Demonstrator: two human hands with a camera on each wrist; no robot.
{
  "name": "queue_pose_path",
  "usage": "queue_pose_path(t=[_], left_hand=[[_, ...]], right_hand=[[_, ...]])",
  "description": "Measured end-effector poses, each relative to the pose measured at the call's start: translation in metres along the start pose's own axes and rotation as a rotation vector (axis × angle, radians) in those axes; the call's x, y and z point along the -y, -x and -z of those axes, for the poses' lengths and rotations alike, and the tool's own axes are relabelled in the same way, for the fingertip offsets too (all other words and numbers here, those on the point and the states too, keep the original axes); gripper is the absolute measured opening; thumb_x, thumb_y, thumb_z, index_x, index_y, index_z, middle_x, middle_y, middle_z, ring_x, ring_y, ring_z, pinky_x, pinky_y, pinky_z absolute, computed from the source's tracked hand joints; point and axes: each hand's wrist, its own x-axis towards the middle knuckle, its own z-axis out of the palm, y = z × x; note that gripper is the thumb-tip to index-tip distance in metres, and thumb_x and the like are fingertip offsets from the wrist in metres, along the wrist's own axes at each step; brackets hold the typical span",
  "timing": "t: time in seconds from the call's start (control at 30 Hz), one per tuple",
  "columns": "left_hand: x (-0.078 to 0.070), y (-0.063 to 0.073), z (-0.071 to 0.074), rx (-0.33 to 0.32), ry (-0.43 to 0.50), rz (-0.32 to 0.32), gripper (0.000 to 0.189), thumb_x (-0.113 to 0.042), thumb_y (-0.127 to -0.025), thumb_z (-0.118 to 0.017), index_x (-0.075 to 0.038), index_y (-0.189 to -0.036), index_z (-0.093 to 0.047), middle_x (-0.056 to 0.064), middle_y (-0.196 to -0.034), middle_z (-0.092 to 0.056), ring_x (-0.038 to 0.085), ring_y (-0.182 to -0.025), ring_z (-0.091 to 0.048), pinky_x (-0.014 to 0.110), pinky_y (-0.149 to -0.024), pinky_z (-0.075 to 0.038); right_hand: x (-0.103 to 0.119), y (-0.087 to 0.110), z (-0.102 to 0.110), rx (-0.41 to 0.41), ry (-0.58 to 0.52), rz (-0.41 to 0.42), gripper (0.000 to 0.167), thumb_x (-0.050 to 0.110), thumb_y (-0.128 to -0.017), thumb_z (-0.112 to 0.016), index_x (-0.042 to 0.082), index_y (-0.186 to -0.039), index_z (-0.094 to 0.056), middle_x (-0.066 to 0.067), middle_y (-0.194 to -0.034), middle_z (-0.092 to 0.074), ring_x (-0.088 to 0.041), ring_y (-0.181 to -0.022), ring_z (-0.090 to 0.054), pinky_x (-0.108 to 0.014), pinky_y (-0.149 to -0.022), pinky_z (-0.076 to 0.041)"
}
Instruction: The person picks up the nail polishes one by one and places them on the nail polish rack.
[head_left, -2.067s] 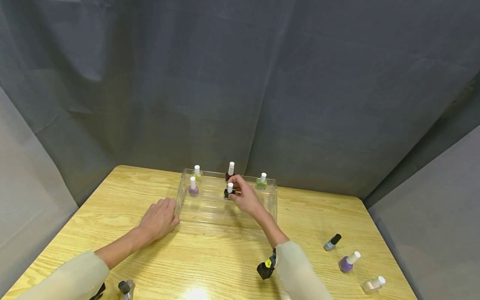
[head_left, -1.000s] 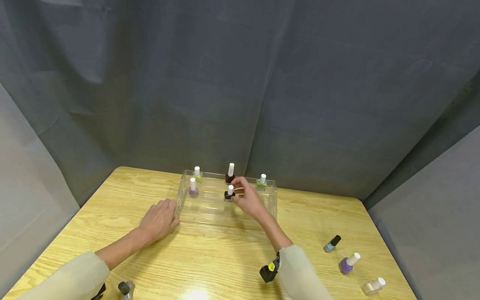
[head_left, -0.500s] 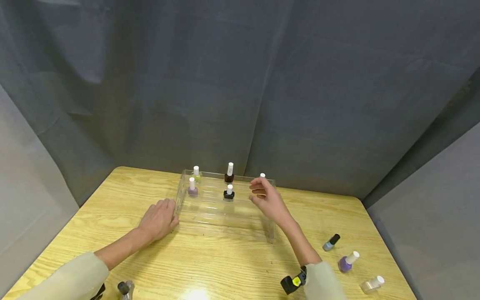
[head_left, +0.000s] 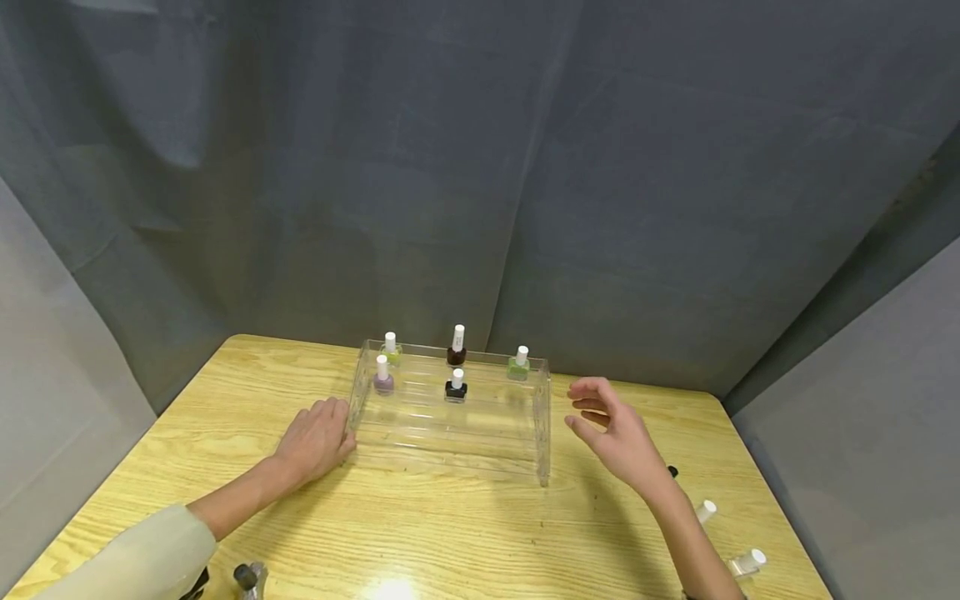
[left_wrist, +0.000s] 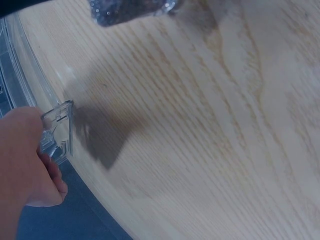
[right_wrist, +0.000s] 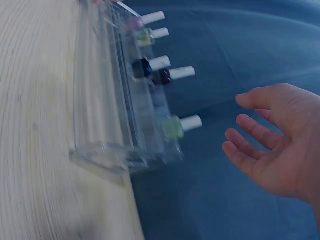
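Note:
A clear stepped display rack (head_left: 450, 457) stands towards the back of the table. My left hand (head_left: 315, 437) holds its left end, and the left wrist view shows the fingers bent around the rack's side panel (left_wrist: 61, 125). On the upper tier stand a yellow-green nail polish (head_left: 392, 352), a dark red one (head_left: 456, 355) and a green one (head_left: 518, 367). One tier lower are a mauve nail polish (head_left: 383, 383) and a black one (head_left: 455, 390). My right hand (head_left: 618, 433) is in the air right of the rack, fingers loosely bent and holding nothing.
Three loose bottles are partly hidden by my right arm: a black cap (head_left: 672, 472), a white cap (head_left: 706, 510) and a pale nail polish (head_left: 744, 565). A black-capped bottle (head_left: 251, 578) lies near my left sleeve. Behind the table hangs a grey curtain (head_left: 480, 183).
My right hand has let go of the black nail polish, now standing on the lower tier, and moved right past the rack's end. The left hand stays put.

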Motion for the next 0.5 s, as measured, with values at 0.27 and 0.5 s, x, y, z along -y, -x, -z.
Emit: queue_pose_path(t=[0.27, 0.5], left_hand=[[-0.002, -0.002, 0.002, -0.008, -0.003, -0.006, 0.025, -0.017, -0.089, -0.064, -0.010, -0.084, -0.041, 0.000, -0.074, -0.034, 0.018, -0.065, -0.034, 0.032, -0.056, -0.031], [-0.003, -0.004, 0.005, -0.004, -0.022, -0.006, 0.025, -0.018, -0.088, -0.064, -0.010, -0.084, -0.041, 0.001, -0.075, -0.035, 0.018, -0.067, -0.035, 0.032, -0.057, -0.032]], right_hand=[[-0.006, 0.051, 0.050, -0.146, 0.170, 0.005, 0.038, 0.002, -0.092, -0.069, 0.004, -0.126, -0.053, -0.009, -0.122, -0.057, -0.004, -0.111, -0.056, -0.013, -0.090, -0.044], [-0.026, 0.105, 0.082, -0.295, 0.280, -0.154, 0.039, 0.001, -0.092, -0.069, -0.001, -0.126, -0.049, -0.010, -0.117, -0.052, 0.013, -0.102, -0.046, -0.005, -0.083, -0.040]])
